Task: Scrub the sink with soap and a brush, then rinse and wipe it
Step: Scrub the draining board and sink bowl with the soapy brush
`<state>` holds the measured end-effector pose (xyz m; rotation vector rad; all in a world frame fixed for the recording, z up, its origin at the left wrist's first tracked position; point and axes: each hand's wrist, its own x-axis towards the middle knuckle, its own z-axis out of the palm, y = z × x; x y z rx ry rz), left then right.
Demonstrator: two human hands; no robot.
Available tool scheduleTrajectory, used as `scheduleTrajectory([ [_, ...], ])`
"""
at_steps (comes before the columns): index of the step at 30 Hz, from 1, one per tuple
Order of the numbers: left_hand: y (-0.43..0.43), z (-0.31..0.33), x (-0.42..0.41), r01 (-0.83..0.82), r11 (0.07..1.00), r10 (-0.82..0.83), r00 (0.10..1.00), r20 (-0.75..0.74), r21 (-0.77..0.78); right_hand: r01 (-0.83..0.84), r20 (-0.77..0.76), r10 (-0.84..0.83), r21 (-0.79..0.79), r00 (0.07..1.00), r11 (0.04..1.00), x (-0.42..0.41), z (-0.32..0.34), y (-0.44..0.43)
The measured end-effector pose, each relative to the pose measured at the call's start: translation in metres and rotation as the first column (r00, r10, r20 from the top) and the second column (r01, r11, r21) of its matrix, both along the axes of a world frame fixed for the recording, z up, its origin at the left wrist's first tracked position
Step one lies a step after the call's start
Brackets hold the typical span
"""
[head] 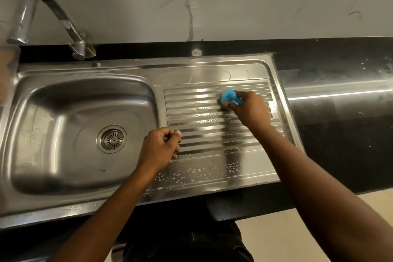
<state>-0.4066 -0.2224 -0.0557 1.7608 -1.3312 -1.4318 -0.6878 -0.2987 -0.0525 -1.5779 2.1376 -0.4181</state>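
Stainless steel fills the view: a sink (53, 202) set into a black counter (340, 134), with a deep basin (53, 123) on the left and a ribbed draining board (202, 138) on the right. A curved tap (53, 10) stands behind the basin, its spout over the far left, with no water visibly running. The person leans over the counter, both bare forearms reaching in.

Their right hand (248, 108) grips a blue brush (230, 97), fingers curled round it, pressing it onto the far ribs of the draining board. Their left hand (161, 144) is curled into a loose fist holding nothing, resting at the near left edge of the ribs, just beside the basin.

White soap bubbles lie along the ribs and speckle the flat strip nearest the person, so soaping and scrubbing of the board look well under way. The basin, with its round drain (112, 138), shows no suds that I can make out and seems not yet scrubbed. Rinsing and wiping still appear to lie ahead. No cloth is in view.
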Motion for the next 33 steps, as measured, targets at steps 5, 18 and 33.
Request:
scheduleTrajectory([
  [5, -0.002, -0.002, -0.016, 0.013, 1.0, -0.013, 1.0, -0.02, 0.015, -0.175, 0.03, 0.175, 0.024, 0.984, 0.984, 0.02, -0.003, 0.022],
  [18, 0.0, -0.007, -0.048, 0.005, 1.0, -0.005, 1.0, -0.004, 0.005, -0.017, -0.078, 0.013, -0.048, 0.997, 0.999, -0.055, 0.0, 0.013],
  [33, 0.002, -0.013, -0.085, -0.018, 1.0, 0.018, 1.0, -0.01, 0.013, 0.016, -0.061, -0.018, -0.025, 0.998, 1.0, -0.102, 0.002, 0.043],
])
